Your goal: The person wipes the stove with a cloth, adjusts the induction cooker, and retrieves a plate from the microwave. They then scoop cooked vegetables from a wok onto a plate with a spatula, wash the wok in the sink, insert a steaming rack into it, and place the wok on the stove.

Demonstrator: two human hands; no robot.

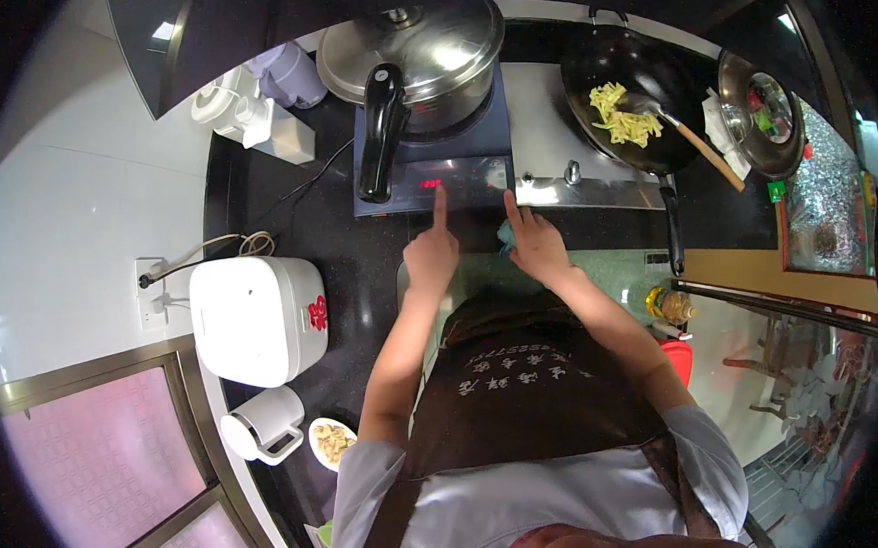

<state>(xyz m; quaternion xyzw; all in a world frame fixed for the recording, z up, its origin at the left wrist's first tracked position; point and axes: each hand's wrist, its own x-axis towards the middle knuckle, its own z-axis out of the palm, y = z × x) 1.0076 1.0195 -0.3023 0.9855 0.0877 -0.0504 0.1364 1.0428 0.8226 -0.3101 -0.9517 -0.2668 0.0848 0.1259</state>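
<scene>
My left hand [431,256] holds nothing. Its index finger points at the red lit display [430,184] on the control panel of an induction cooker [374,140], and the other fingers are curled. My right hand [540,248] stretches its index finger to the panel's right front corner. A teal cloth [505,235] shows at the thumb side of that hand, apparently held in it. On the cooker stands a lidded steel pressure cooker [410,55], its long black handle [382,130] reaching towards me over the panel's left part.
On a gas stove [540,123] to the right, a black wok [587,62] holds yellow-green food strips and a wooden-handled spatula [703,150]. A metal lid [791,151] lies beyond. Leftward are a white rice cooker [255,316], white kettle [264,424] and plate [317,446] of food.
</scene>
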